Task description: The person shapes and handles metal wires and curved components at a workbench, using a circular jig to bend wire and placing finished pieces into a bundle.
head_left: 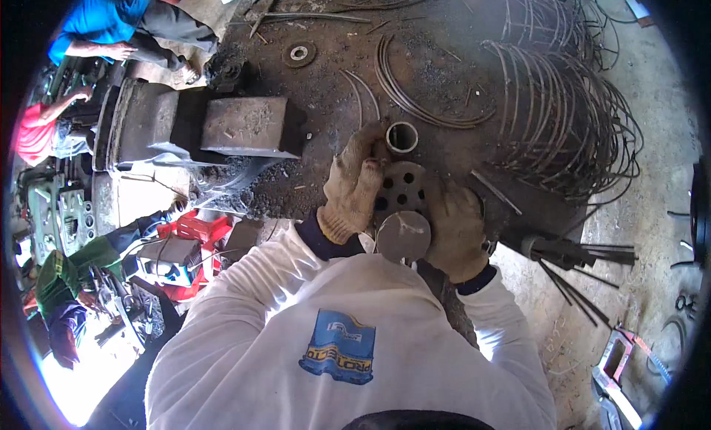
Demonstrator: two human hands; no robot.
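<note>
In front of my chest is a round, flat metal disc with several dark holes through it. My left hand, in a soiled tan work glove, has curled fingers at the disc's left edge. Its dark fingertips reach up beside a short open metal pipe piece, which stands on end just beyond the disc. Along the disc's right edge bends my right hand, gloved the same way, its fingertips partly hidden. A plain round metal plate lies nearer my body, between both wrists.
Bent rod cages fill the table's far right. Curved rods and a ring washer lie on the dirty tabletop. A heavy block-shaped metal vise is at left. Rods jut out at right. Two people are at upper left.
</note>
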